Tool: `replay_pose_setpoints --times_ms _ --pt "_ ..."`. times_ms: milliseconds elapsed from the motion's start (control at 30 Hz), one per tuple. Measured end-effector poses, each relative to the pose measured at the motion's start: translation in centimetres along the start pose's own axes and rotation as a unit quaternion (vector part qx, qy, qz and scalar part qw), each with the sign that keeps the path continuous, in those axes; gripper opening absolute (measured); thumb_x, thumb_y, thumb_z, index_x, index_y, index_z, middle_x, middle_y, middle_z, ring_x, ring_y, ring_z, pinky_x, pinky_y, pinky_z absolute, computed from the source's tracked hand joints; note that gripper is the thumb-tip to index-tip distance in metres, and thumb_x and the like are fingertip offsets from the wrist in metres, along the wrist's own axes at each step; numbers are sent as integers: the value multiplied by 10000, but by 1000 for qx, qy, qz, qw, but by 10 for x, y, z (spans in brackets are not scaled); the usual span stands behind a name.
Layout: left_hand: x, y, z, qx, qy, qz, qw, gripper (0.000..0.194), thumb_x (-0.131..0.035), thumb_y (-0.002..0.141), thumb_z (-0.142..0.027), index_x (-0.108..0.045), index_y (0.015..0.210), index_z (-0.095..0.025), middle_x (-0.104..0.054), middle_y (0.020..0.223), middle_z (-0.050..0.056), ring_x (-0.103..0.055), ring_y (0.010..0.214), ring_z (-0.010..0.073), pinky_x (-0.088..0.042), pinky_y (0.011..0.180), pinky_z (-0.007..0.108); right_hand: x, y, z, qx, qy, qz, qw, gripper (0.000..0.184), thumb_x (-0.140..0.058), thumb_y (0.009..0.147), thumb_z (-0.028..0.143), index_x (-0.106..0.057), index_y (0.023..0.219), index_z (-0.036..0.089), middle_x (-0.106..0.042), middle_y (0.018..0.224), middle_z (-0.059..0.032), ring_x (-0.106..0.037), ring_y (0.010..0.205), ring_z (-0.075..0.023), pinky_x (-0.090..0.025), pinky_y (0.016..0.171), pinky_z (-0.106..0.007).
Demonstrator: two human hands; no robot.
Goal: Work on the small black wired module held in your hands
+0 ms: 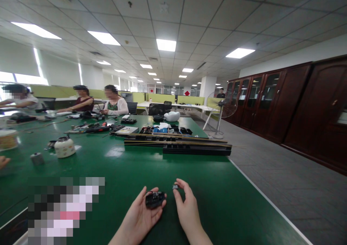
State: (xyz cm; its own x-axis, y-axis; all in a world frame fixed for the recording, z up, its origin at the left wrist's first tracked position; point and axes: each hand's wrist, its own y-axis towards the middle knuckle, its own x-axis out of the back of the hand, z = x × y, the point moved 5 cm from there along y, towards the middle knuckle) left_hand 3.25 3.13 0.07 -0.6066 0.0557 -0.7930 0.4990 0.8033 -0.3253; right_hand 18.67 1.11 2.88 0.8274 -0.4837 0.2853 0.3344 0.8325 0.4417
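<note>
My left hand (143, 214), palm up, holds a small black plastic housing (155, 200) with some metal-looking parts along its upper side. Close by on the right, my right hand (187, 205) pinches a small grey piece (175, 187) between thumb and fingertips. A narrow gap separates the grey piece from the black housing. Both hands are above the green tabletop (227, 209) near its front edge. The exact kind of either part is too small to make out.
Long black rails (197, 150) with thin rods lie across the table ahead. Behind them are a box of parts (161, 129) and several tools (99, 128). A patterned jar (64, 146) and a grey cylinder (37, 159) stand left. Several people sit at the far left; a fan (221, 106) stands beyond the table.
</note>
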Motion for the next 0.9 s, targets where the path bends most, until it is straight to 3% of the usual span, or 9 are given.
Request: replay_pose_setpoints --times_ms 167,500,900 --pt "4 1 -2 -4 -6 -32 999 244 -473 862 -378 -520 966 -163 -691 906 140 -696 755 248 -520 633 312 10 5 -7 -18 1 -44 999 364 -508 805 388 -545 1120 208 -662 1023 -80 -606 978 -214 -460 884 -362" --pt "6 4 -2 -2 -22 -30 999 255 -508 841 -378 -553 912 -137 -679 964 174 -692 772 256 -526 639 324 29 9 -5 -13 -16 -111 994 358 -511 797 423 -586 1073 207 -642 1075 -95 -582 1021 -239 -449 907 -400" --pt "2 -1 -2 -6 -6 -35 999 269 -462 867 -391 -522 959 -144 -683 954 179 -699 749 245 -524 641 313 26 8 2 -2 -63 -71 995 332 -476 816 400 -598 1057 206 -636 1095 -96 -563 1051 -248 -442 914 -406"
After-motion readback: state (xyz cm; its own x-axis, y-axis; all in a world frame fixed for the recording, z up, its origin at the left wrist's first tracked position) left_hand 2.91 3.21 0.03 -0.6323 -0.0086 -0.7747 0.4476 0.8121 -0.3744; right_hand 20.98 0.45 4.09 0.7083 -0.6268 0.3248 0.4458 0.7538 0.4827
